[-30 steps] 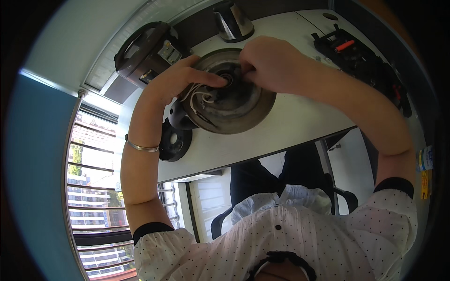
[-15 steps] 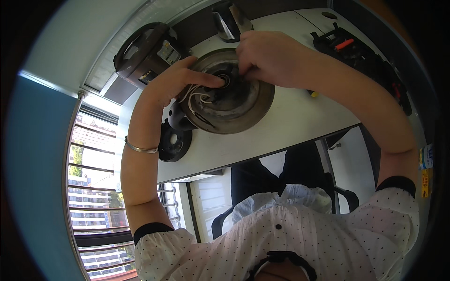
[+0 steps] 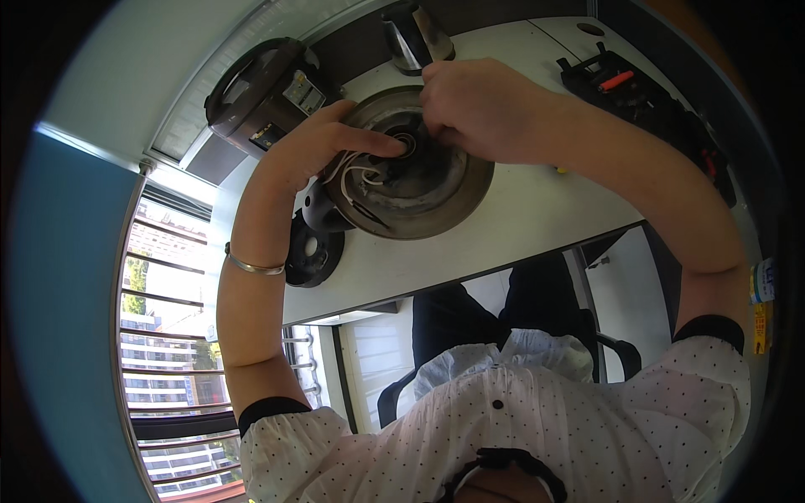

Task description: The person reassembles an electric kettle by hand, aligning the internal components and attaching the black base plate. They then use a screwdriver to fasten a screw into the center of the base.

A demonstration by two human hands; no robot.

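A round metal appliance body [image 3: 444, 197] stands on the table with its underside facing up, showing a dark ring fitting [image 3: 406, 144] near the middle and loose white wires [image 3: 350, 172]. My left hand [image 3: 323, 142] grips it at the left, thumb stretched across to the ring and other fingers hidden behind the rim. Over the right part of the underside, my right hand [image 3: 482, 109] is closed in a pinch; what its fingers hold is hidden. A dark handle-like part [image 3: 323, 211] sticks out at the lower left. Beside it lies a round black base [image 3: 317, 258] with a pale centre.
A brown rice cooker [image 3: 264, 92] stands at the back left and a steel kettle [image 3: 415, 38] at the back. On the right lies an open black tool case [image 3: 641, 96] with a red-handled tool [image 3: 616, 80]. The white table's [image 3: 537, 210] front edge runs before my lap.
My right hand has turned slightly at the wrist, its knuckles shifting a little over the underside. The left hand keeps its grip, and the metal body has barely moved.
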